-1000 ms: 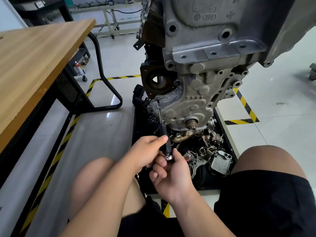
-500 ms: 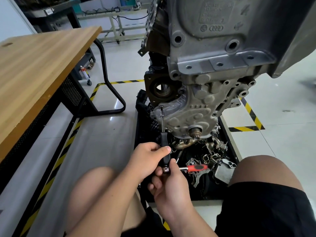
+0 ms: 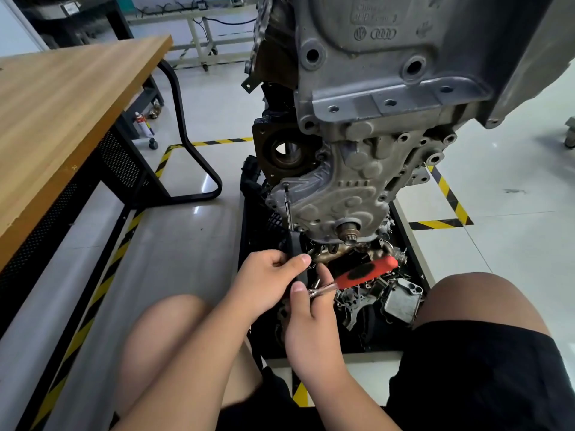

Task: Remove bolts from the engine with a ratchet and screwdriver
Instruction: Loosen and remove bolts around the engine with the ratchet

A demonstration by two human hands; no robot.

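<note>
A grey cast-metal engine (image 3: pixel 357 188) stands above a black tray (image 3: pixel 370 340) of loose metal parts. The left hand (image 3: pixel 267 281) grips a black-handled screwdriver (image 3: pixel 295 250). Its shaft runs toward 12 o'clock to a small bolt (image 3: pixel 286 185) on the engine cover. Just below, the right hand (image 3: pixel 311 321) pinches a red-handled ratchet (image 3: pixel 367 272), with the handle pointing to 2 o'clock.

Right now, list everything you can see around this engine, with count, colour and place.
engine: one, grey, centre
screwdriver: one, black handle, tip on the engine's lower left
ratchet: one, red and black handle, beside the screwdriver's handle
tray: one, black, under the engine, holds loose metal parts
table: one, wood top, left
floor tape: several strips, yellow and black, round the engine
left hand: one, grips the screwdriver handle
right hand: one, pinches the ratchet's neck
</note>
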